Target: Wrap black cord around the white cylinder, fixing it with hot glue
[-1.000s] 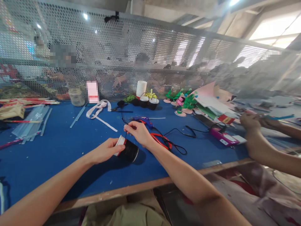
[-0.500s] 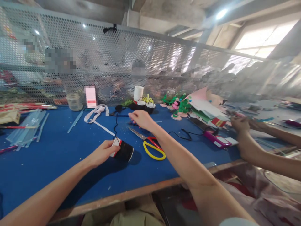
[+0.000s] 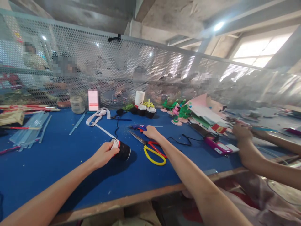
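My left hand [image 3: 104, 153] is closed around a small paper cup [image 3: 124, 151] wrapped in black, its white-and-red end beneath my fingers. The cup lies tilted on its side just over the table, and a black cord [image 3: 117, 127] runs back from it. Farther right, my right hand [image 3: 152, 133] has its fingers wrapped round the handle of a blue glue gun [image 3: 136, 127] with a red trigger, nozzle pointing left. Just in front of that hand lie scissors [image 3: 154, 160] with one yellow and one red handle. White ribbon [image 3: 103, 128] trails toward the cup.
Glue sticks [image 3: 29, 130] and a glass jar [image 3: 77, 105] are at the left. Black cups with handles [image 3: 150, 113], a thread spool [image 3: 139, 98] and green craft pieces [image 3: 184, 112] stand by the mesh partition [image 3: 131, 75]. A co-worker's hands [image 3: 243, 133] work beside a purple device [image 3: 217, 147].
My right hand has come down and rightward, away from above the dark rod near the cord, onto the glue gun. My left hand keeps the cup, turned slightly. The view has tilted up a little.
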`<move>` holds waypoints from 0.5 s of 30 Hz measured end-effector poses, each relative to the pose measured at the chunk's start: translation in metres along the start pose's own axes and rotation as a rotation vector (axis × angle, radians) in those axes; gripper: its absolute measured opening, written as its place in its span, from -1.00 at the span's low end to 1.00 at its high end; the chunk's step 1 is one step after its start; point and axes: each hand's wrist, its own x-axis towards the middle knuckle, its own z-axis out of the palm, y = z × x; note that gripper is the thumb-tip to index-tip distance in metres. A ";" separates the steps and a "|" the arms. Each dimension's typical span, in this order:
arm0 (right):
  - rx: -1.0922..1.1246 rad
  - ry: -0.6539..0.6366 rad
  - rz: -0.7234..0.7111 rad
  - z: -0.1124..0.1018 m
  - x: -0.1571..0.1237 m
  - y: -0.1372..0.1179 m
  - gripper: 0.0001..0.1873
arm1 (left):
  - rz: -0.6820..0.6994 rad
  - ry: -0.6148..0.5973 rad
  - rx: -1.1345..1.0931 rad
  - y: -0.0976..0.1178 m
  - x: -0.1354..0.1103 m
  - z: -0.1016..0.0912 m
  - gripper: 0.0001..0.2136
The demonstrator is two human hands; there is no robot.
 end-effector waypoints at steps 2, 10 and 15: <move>0.084 0.027 0.072 -0.003 -0.002 -0.002 -0.81 | -0.010 -0.011 0.026 0.001 -0.001 0.000 -0.81; 0.557 -0.079 -0.001 -0.033 -0.036 -0.027 -0.88 | 0.009 -0.023 0.033 -0.002 0.002 -0.002 -0.84; 0.957 -0.338 -0.128 -0.035 -0.054 -0.041 -0.86 | 0.010 -0.027 0.034 -0.008 0.006 -0.006 -0.83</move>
